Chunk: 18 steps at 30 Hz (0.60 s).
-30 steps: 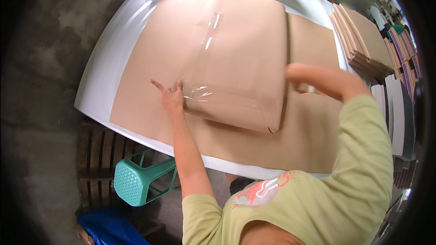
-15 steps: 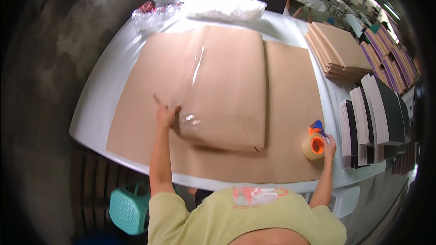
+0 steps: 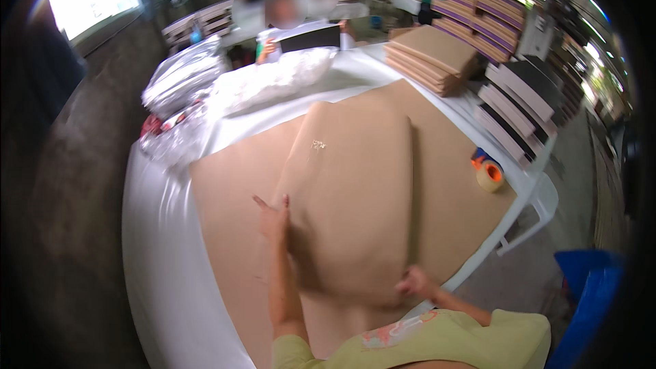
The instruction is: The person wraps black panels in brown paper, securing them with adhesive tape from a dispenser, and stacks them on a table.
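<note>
Resting the left hand against the left side of the kraft-paper-wrapped parcel, with thumb and one finger splayed apart rather than closed around anything; cannot make out the other fingers. Holding the right hand at the parcel's near right corner, with fingers curled in, but too blurred to tell whether grasping the paper or merely touching it. Have the parcel between both hands, on the large kraft-paper sheet spread over the white-covered table. Note a glint of clear tape on its top. Further right, see a roll of packing tape with an orange core, lying untouched near the sheet's edge. Beyond, see fanned black-and-white boards, a brown stack, crumpled clear plastic and, past the far edge, a co-worker behind a black panel
</note>
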Available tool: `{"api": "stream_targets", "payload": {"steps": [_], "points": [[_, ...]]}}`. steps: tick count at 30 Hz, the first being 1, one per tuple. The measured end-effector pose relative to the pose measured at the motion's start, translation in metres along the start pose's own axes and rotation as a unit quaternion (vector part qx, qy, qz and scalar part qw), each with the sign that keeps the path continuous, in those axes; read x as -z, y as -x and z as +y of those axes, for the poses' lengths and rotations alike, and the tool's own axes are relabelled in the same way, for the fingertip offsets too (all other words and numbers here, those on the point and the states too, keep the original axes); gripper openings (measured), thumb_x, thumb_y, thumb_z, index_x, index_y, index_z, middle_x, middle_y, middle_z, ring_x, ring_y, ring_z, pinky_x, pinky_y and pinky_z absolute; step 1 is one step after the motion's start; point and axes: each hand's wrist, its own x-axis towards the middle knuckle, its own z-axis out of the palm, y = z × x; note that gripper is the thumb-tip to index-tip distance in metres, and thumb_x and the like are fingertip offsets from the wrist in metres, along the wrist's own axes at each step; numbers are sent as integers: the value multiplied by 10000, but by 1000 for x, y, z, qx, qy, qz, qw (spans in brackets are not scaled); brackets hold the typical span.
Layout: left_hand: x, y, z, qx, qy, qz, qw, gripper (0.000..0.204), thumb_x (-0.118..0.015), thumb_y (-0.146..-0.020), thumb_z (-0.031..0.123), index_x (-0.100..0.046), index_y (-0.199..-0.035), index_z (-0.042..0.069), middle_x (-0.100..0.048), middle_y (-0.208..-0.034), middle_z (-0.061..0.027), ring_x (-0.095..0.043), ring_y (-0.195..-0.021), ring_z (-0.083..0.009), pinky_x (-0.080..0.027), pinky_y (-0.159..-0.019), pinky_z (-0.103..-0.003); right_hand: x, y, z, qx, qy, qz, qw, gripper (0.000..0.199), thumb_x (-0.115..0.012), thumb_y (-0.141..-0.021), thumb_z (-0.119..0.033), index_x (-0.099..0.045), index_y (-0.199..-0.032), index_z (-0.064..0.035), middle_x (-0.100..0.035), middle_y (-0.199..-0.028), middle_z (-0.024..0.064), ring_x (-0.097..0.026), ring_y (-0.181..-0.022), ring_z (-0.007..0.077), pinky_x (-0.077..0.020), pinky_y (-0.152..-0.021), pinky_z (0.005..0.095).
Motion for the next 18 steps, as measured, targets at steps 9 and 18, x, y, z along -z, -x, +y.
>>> {"api": "stream_targets", "payload": {"steps": [9,18], "points": [[6,-33,77,-590,29,-77,803,920,-752,-678,106,-211,-1420,169,-234,-1430,-222,-248,-1326,-336,-317,-1039,-417,-176,-134,-176,191,20,-452,871,752,-657,-787,-343,-303,-1364,-17,-364,-1381,147,-399,-1223,255,-428,-916,340],[5,173,-85,-206,307,61,927,692,-436,-914,369,-120,-1412,7,-164,-1457,-182,-272,-1297,-314,-253,-1062,-423,47,-256,-211,52,429,86,898,788,-643,-716,-564,-425,-1271,-50,-415,-1320,182,-420,-1206,342,-336,-962,534]]}}
